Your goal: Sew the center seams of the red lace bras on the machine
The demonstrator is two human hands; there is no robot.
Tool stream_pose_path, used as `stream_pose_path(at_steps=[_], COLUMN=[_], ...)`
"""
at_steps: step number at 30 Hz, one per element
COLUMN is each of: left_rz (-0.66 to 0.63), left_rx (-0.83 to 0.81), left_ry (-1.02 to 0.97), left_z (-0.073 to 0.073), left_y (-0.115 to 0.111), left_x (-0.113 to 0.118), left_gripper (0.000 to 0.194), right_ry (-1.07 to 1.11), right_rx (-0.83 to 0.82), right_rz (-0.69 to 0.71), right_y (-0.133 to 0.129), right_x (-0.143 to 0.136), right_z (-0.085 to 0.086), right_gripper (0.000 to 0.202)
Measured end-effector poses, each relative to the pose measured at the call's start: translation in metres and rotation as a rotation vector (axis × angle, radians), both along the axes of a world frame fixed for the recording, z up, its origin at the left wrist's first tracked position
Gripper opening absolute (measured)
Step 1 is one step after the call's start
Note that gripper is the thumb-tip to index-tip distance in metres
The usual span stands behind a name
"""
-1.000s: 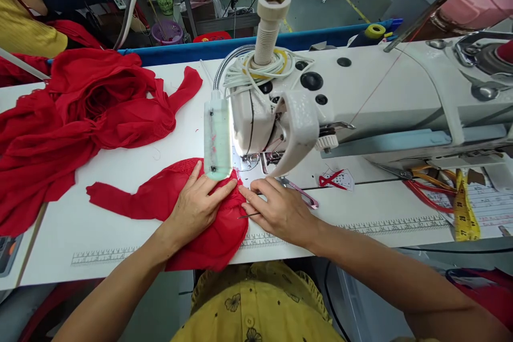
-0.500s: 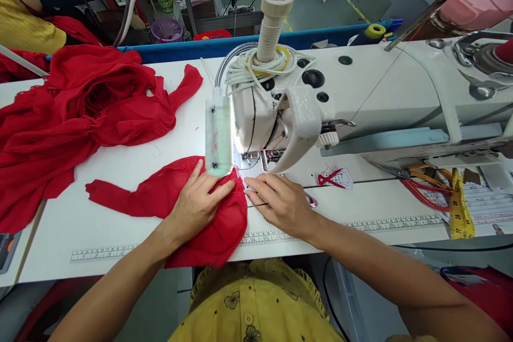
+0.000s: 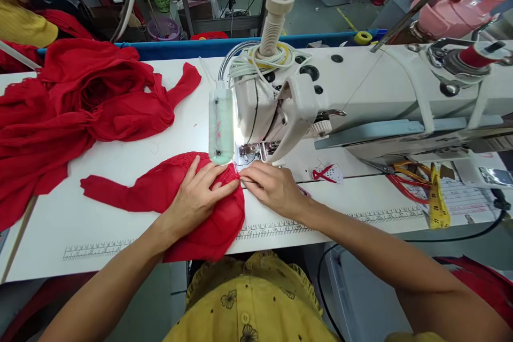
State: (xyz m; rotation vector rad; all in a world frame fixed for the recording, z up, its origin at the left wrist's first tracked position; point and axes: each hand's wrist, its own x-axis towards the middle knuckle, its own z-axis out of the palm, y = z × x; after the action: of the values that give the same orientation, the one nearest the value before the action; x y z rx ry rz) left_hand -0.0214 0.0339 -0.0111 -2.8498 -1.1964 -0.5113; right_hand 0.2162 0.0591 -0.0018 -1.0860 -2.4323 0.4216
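A red fabric piece point(image 3: 224, 224), rounded like a bra cup with a lacy edge and a long side strip, lies on the white sewing table. My left hand point(image 3: 200, 192) rests flat over it, fingers spread. At the cup's right edge, my right hand point(image 3: 274, 189) has its fingertips pinched together on the fabric. Just behind them are the presser foot point(image 3: 249, 150) and the sewing machine head point(image 3: 260, 112), beside a lit lamp point(image 3: 221, 125). Part of a pink-handled item point(image 3: 303, 191) shows past my right hand; the rest is hidden.
A heap of red fabric point(image 3: 120, 112) covers the left side. Right of the machine lie a small patch with a red ribbon loop point(image 3: 327, 173), orange-handled scissors point(image 3: 409, 184) and a yellow tape measure point(image 3: 438, 203). A printed ruler point(image 3: 385, 216) runs along the front edge.
My right hand has moved in to the fabric's edge and its fingertips have closed there. The left hand stays on the fabric. The camera view has shifted slightly.
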Motion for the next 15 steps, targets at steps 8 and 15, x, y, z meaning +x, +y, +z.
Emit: stream_pose_path(at_steps=[8,15], left_rz=[0.001,0.002], left_rx=[0.048,0.062], left_ry=[0.049,0.062], left_z=[0.0007,-0.0001], left_y=[-0.0002,-0.0003], left_x=[0.0019,0.0015], left_gripper=[0.045,0.046], right_ry=[0.011,-0.031], right_rx=[-0.095,-0.002], right_rz=[-0.155,-0.19], right_y=[0.0038,0.0044], right_x=[-0.0078,-0.011], right_z=[-0.0003,-0.0051], right_gripper=[0.02,0.025])
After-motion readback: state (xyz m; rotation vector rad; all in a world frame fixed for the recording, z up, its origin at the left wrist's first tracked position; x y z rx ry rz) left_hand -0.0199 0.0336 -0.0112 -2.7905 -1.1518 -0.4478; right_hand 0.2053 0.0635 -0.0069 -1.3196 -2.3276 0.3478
